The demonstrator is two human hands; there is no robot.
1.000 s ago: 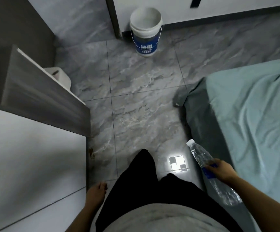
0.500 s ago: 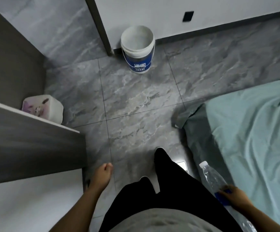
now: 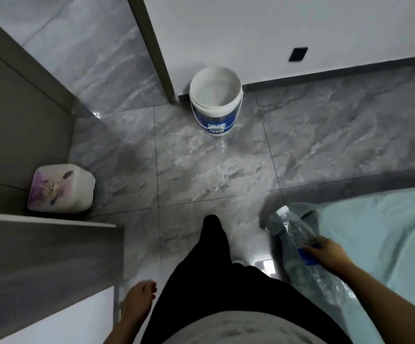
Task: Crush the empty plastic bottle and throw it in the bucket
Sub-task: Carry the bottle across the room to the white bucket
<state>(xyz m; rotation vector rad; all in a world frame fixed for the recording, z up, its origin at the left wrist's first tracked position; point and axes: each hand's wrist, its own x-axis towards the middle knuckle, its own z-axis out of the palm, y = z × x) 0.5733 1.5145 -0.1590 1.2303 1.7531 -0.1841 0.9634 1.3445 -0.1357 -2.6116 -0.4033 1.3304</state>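
The right hand [image 3: 325, 252] is wrapped around the middle of the plastic bottle [image 3: 308, 254], at about 4 o'clock in the view. Its fingers lie on the blue label. The bottle is clear and still round, with its white cap pointing up toward 11 o'clock. The left hand [image 3: 139, 297] hangs loose at 7 o'clock, fingers curled a little, holding nothing.

Between the hands are the person's dark trouser legs [image 3: 216, 264]. The floor [image 3: 201, 175] is shiny grey tile that looks like marble. A bed [image 3: 380, 234] with a pale green sheet sits at 3 o'clock, just beside the bottle. A grey cabinet [image 3: 40, 256] stands at 8 o'clock, and a small white box with a picture [image 3: 60, 188] sits on the floor behind it.

The bucket [image 3: 216, 100] is white with a blue band. It stands at 12 o'clock, well apart from the bottle, against the white wall [image 3: 251, 28] by a door frame [image 3: 151, 45].
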